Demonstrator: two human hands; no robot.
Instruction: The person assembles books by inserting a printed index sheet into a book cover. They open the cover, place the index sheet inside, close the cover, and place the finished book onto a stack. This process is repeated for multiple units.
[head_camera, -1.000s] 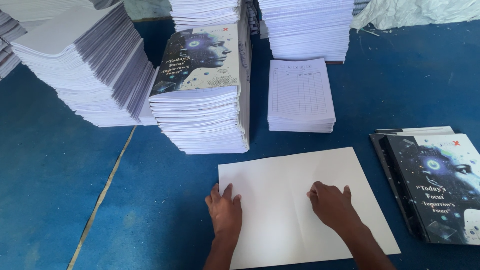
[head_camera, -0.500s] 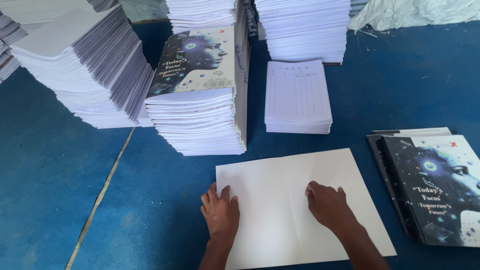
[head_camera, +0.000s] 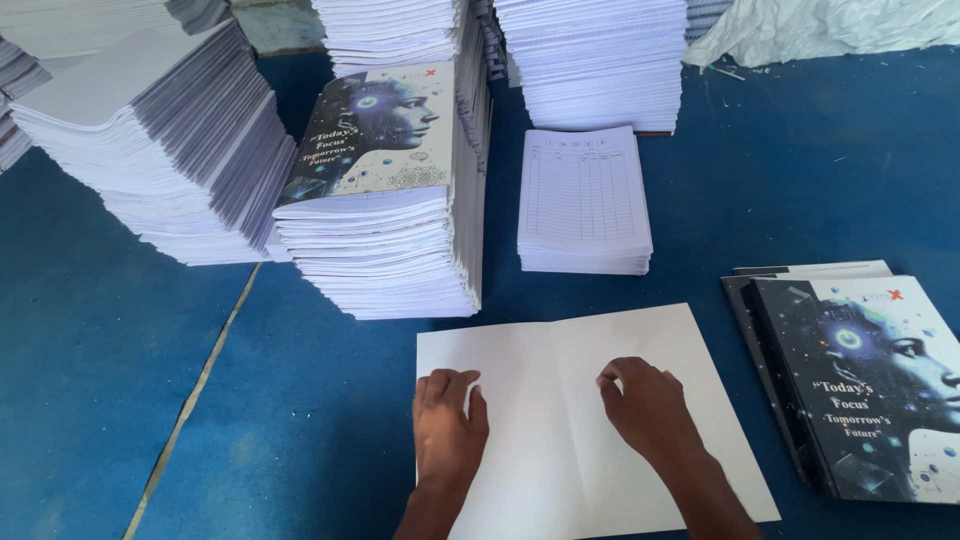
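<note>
- Large white sheet of card, opened flat with a centre crease (head_camera: 590, 400), lying on blue table surface (head_camera: 790, 170), lower centre of frame.
- Left hand (head_camera: 447, 425) palm-down on left half of sheet near its left edge, fingers together and curled slightly, pressing, grasping nothing.
- Right hand (head_camera: 648, 405) resting on right half just past the crease, fingers bent under, knuckles up; nothing held.
- Tall stack of white-paged notebooks topped by a printed cover with a blue-toned head profile (head_camera: 385, 190), just above sheet, centre left.
- Short pile of white ruled table-form pages (head_camera: 583, 200), right of that stack, above sheet.
- Slanting heap of plain white folded sheets with grey edges (head_camera: 150, 150), upper left.
- Two more tall white paper stacks (head_camera: 590, 60) along top centre.
- Small pile of dark printed covers with same head design (head_camera: 860, 380), right edge, apart from sheet.
- Crumpled white plastic sheeting (head_camera: 830, 25), upper right corner.
- Thin pale line running across table (head_camera: 190, 400), lower left.
</note>
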